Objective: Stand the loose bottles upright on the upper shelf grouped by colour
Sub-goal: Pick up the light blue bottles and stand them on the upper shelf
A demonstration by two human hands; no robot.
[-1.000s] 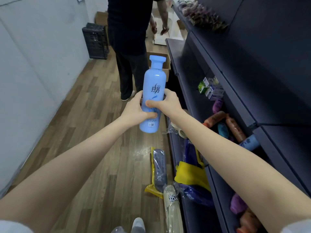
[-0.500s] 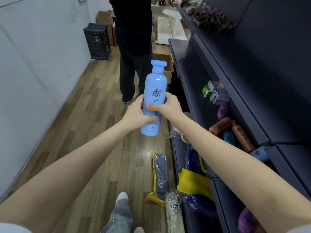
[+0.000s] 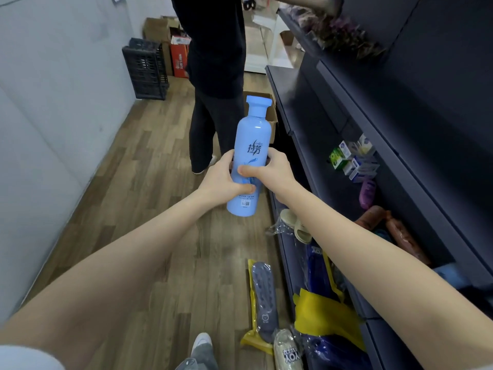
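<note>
While upright, blue bottle point(image 3: 252, 145) gripped between left hand point(image 3: 224, 178), right hand point(image 3: 272, 173).

There's a person in dark clothes point(image 3: 213, 62) ahead of me, black crate point(image 3: 145, 72) just beyond them, bagged slippers point(image 3: 262, 300) nearer.

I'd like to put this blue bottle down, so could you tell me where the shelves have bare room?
The dark shelf is bare from the small boxes back to its far end; the blue bottle should fit there. Nearer, it is crowded: a purple bottle and brown bottles lie flat. Below, slippers and bags fill the space.
</note>
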